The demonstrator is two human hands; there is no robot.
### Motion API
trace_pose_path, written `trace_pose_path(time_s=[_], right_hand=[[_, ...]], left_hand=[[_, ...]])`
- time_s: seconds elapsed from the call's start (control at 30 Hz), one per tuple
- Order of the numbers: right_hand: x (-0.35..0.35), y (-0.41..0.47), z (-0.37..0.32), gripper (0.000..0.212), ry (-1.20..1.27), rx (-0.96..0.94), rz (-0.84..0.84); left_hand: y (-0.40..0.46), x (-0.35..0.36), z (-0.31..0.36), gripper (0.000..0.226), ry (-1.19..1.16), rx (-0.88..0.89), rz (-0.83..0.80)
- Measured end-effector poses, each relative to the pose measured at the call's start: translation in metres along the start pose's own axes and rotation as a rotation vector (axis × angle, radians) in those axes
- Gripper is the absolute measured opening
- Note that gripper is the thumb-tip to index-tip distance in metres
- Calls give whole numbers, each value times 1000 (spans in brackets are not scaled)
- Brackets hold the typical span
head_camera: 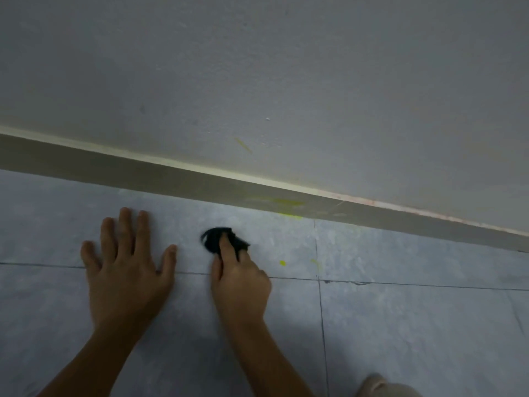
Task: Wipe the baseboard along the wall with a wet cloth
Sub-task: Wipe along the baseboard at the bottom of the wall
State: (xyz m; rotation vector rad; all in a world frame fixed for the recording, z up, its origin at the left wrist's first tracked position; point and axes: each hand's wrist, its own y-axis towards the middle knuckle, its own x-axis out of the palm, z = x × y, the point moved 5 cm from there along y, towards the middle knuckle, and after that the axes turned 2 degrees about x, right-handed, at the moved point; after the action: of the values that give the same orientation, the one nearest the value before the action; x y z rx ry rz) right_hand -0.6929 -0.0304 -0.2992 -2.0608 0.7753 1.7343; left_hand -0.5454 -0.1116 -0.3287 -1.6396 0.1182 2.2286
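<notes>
A grey-olive baseboard (177, 179) runs along the foot of the white wall, slanting down to the right. It carries a yellow smear (286, 202). My right hand (239, 277) presses a small black cloth (213, 239) onto the floor tile, a short way in front of the baseboard and left of the smear. My left hand (126, 265) lies flat on the floor with its fingers spread, holding nothing, to the left of the cloth.
The floor is pale grey tile (400, 325) with dark grout lines. Yellow spots (282, 263) mark the tile right of the cloth. A yellow streak (243, 144) is on the wall. A beige rounded object (383, 386) shows at the bottom right edge.
</notes>
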Motion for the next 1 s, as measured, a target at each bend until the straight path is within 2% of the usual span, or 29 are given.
trace_pose_path(time_s=[0.07, 0.1, 0.17, 0.23, 0.3, 0.37, 0.43, 0.5, 0.6, 0.67, 0.7, 0.77, 0.87, 0.93, 1.0], right_hand=[[-3, 1, 13, 39, -68, -118, 41], [-10, 5, 31, 36, -97, -99, 73], [-18, 11, 90, 30, -162, 99, 95], [-31, 13, 155, 32, -209, 377, 68], [-49, 10, 200, 37, -164, 573, 100], [-56, 11, 211, 35, -104, 706, 173], [-48, 8, 193, 36, -58, 782, 159], [-28, 0, 145, 37, -62, 660, 121], [-8, -17, 63, 35, -78, 227, 78], [-5, -18, 49, 39, -102, 28, 50], [-10, -13, 58, 40, -97, 6, 64], [-22, 3, 102, 39, -95, 175, 90], [-38, 32, 187, 36, -66, 653, 60], [-49, 45, 211, 37, 102, 912, 131], [-46, 55, 200, 40, 426, 1094, 175]], left_hand=[[1, 0, 0, 79, 15, -8, -4], [2, 0, 1, 79, 13, -5, -3], [3, -1, 1, 78, 7, 2, -1], [3, -1, 0, 79, 2, 15, 0], [3, 1, 0, 79, 1, 26, 0], [3, 1, 0, 78, 5, 17, 4], [3, 2, 0, 77, 6, 8, 2], [4, 2, 0, 77, -10, 7, -5], [4, 4, -2, 79, -32, 24, -19], [5, 9, -5, 78, -114, 28, -34], [6, 13, -8, 78, -143, 27, -41], [9, 21, -13, 82, -160, 6, -74], [16, 33, -21, 84, -228, -25, -90], [20, 37, -26, 83, -260, -18, -69], [19, 44, -32, 83, -276, -22, -60]])
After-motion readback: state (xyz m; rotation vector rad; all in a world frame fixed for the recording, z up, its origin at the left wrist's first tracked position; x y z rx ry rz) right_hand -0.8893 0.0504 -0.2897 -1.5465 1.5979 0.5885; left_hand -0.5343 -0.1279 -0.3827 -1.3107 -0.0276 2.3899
